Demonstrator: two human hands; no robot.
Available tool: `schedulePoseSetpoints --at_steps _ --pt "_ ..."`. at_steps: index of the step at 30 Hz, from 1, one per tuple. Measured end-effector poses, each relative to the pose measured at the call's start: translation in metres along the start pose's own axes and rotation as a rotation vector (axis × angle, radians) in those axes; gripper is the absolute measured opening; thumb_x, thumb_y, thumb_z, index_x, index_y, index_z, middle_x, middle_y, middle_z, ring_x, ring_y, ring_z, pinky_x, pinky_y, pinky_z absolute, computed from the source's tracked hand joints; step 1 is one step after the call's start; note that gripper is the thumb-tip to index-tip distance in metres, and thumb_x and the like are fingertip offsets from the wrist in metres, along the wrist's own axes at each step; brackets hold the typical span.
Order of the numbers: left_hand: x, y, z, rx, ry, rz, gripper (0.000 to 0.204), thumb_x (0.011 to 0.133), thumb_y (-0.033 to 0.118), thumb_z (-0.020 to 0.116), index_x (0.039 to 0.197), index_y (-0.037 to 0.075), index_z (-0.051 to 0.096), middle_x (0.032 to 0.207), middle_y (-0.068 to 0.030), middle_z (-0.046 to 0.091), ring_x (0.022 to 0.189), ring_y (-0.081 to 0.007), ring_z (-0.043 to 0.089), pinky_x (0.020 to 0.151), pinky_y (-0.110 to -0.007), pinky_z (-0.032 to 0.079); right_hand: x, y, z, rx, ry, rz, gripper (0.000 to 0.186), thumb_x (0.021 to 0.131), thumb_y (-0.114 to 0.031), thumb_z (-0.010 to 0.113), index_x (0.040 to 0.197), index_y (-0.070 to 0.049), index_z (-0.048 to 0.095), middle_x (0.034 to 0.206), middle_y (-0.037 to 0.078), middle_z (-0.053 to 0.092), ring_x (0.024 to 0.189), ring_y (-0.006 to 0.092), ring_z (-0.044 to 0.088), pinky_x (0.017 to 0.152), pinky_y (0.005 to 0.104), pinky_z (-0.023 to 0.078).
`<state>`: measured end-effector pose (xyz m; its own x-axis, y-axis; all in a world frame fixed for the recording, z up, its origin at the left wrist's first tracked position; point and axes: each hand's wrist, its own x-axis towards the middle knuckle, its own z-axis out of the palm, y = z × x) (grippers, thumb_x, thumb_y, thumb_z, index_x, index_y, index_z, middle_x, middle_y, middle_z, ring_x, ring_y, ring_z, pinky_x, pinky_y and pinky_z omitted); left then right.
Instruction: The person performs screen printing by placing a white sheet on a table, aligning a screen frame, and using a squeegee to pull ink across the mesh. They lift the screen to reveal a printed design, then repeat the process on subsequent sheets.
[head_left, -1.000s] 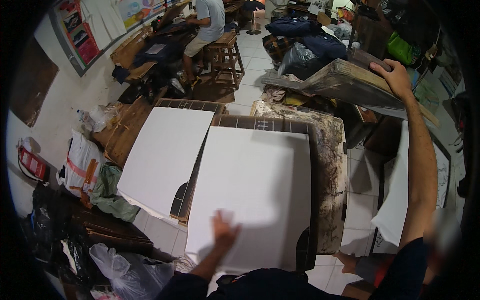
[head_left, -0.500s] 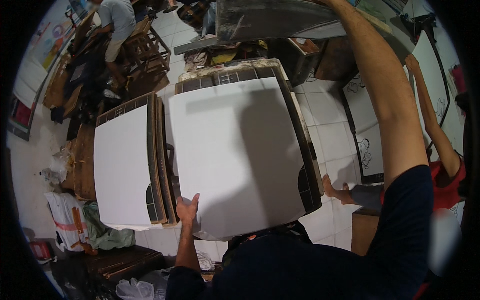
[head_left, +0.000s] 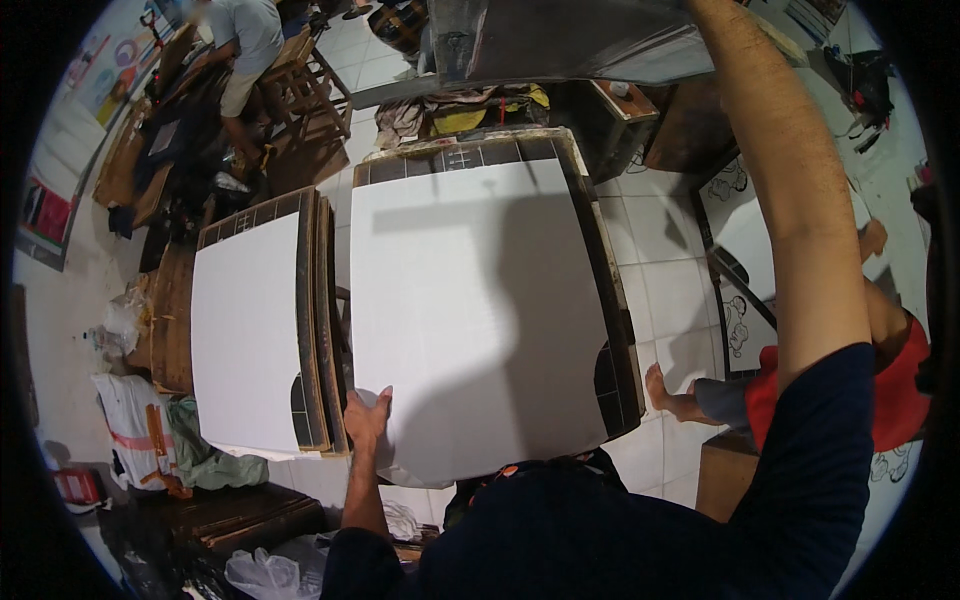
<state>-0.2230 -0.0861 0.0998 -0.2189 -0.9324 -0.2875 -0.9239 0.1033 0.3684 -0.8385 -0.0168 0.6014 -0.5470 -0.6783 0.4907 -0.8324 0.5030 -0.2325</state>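
Head view puts the white cloth panel [head_left: 440, 280] directly before you, mid-scene, lying flat on a dark board [head_left: 480, 153] marked with pale lines. Its long axis runs near to far, the near end slanting slightly right; its far short edge faces the lined strip of the board, and its near one reaches your dark shirt [head_left: 600, 545]. Your left hand [head_left: 366, 418] is at the near left corner, thumb spread away from the fingers; you cannot tell whether they grip the edge or only rest there. Your right forearm [head_left: 785, 150] stretches to the dark framed panel [head_left: 580, 40] on the far side, but your right hand is out of view, so its fingers and hold cannot be told. On your left, a second white panel [head_left: 245, 330] lies on stacked boards [head_left: 318, 330], also lengthwise near to far. Farther left, a white sack [head_left: 128, 430] with orange tape sits just beside a green bag [head_left: 215, 455], contents hidden. Near left is a translucent plastic bag [head_left: 268, 575]; near right, a brown box [head_left: 722, 475], its contents unseen.
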Motion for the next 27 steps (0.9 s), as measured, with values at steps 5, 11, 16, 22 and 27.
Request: schedulePoseSetpoints --at_steps 5,11,16,22,27 --pt "0.007 0.008 -0.001 -0.050 0.031 0.015 0.099 0.075 0.064 0.085 0.130 -0.013 0.056 0.123 -0.0344 0.067 0.115 -0.0463 0.067 0.100 -0.050 0.053 0.018 0.006 0.002 -0.048 0.049 0.011 0.088 0.069 -0.086 0.073 0.096 -0.003 0.082 0.104 0.021 0.078 0.099 0.0337 0.074 0.093 0.0415 0.055" --pt "0.030 -0.023 0.024 0.006 -0.045 -0.065 0.101 0.070 0.064 0.088 0.129 -0.011 0.056 0.126 -0.0329 0.066 0.117 -0.0451 0.066 0.101 -0.049 0.052 -0.013 -0.006 0.001 -0.029 0.039 -0.017 0.086 0.073 -0.086 0.070 0.100 -0.005 0.083 0.107 0.018 0.078 0.100 0.0320 0.074 0.096 0.0419 0.055" --pt "0.016 0.051 0.013 0.131 0.077 0.021 0.108 0.075 0.067 0.084 0.145 -0.007 0.049 0.144 -0.0310 0.054 0.132 -0.0443 0.055 0.111 -0.050 0.045 -0.101 -0.011 0.017 0.005 -0.040 0.115 0.071 0.079 -0.087 0.066 0.093 -0.018 0.077 0.088 0.001 0.073 0.082 0.0128 0.068 0.072 0.0335 0.056" --pt "-0.084 0.276 -0.015 -1.735 -0.480 0.271 0.091 0.099 0.062 0.059 0.157 -0.001 0.032 0.155 -0.0237 0.045 0.139 -0.0382 0.049 0.119 -0.051 0.037 -0.278 0.007 0.116 0.009 0.689 -0.537 0.064 0.068 -0.069 0.086 0.091 -0.012 0.070 0.088 0.006 0.069 0.083 0.0272 0.066 0.073 0.0456 0.046" --pt "-0.100 0.270 0.034 -1.843 -0.651 -0.678 0.091 0.097 0.069 0.036 0.158 0.001 0.033 0.157 -0.0218 0.043 0.140 -0.0373 0.046 0.118 -0.052 0.038 -0.449 0.011 0.208 -0.146 -0.112 -0.117 0.050 0.073 -0.054 0.086 0.101 -0.015 0.070 0.101 0.006 0.065 0.099 0.0268 0.060 0.094 0.0487 0.041"
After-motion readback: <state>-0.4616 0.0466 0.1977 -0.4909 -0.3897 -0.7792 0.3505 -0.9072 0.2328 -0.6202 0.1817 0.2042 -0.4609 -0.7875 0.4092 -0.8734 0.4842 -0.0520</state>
